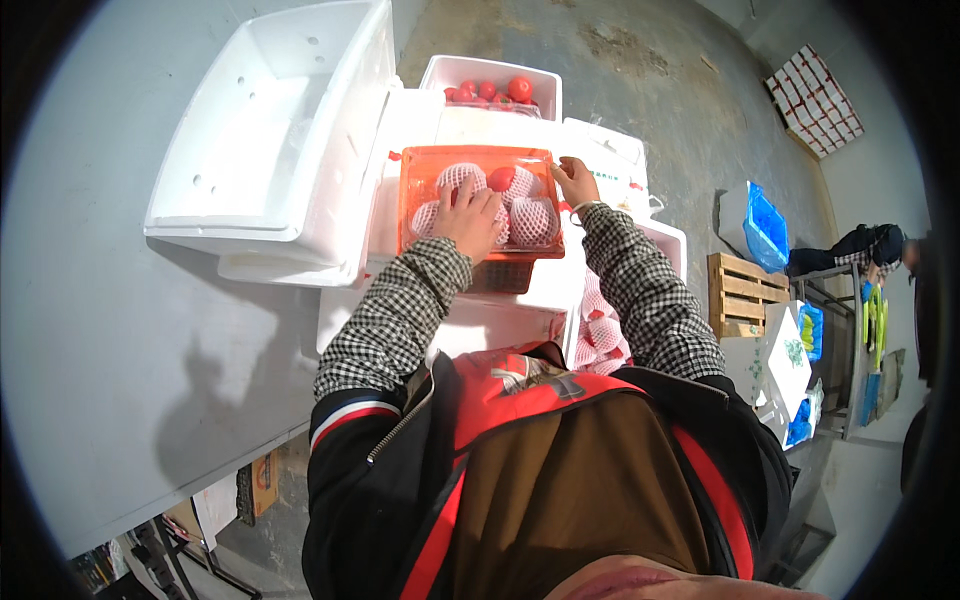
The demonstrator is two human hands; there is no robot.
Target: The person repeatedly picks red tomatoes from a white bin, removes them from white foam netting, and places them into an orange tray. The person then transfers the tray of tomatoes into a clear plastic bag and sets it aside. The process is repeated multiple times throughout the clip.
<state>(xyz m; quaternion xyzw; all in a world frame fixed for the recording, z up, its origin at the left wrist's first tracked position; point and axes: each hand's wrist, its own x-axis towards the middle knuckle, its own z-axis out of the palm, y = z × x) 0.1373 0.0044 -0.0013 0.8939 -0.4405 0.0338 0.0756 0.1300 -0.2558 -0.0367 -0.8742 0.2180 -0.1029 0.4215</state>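
Note:
An orange plastic crate (409,176) stands before me on white foam boxes and holds several tomatoes in white foam nets. My left hand (471,219) lies palm down over the fruit, fingers apart and touching a netted tomato (460,177). Its palm hides part of the crate's contents, so a grip cannot be made out. At the crate's upper right corner is my right hand (576,182), thumb and fingertips beside the rim. Whether it pinches anything is unclear. Another netted tomato (534,223) sits at lower right in the crate; a partly bare red one (501,178) lies above it.
A large white foam box (262,142) stands left on the grey table (82,315). Beyond the crate, a foam box (553,90) holds bare tomatoes. Netted tomatoes (602,334) lie below my right forearm. Far right are a wooden pallet (739,289) and a bending person (847,251).

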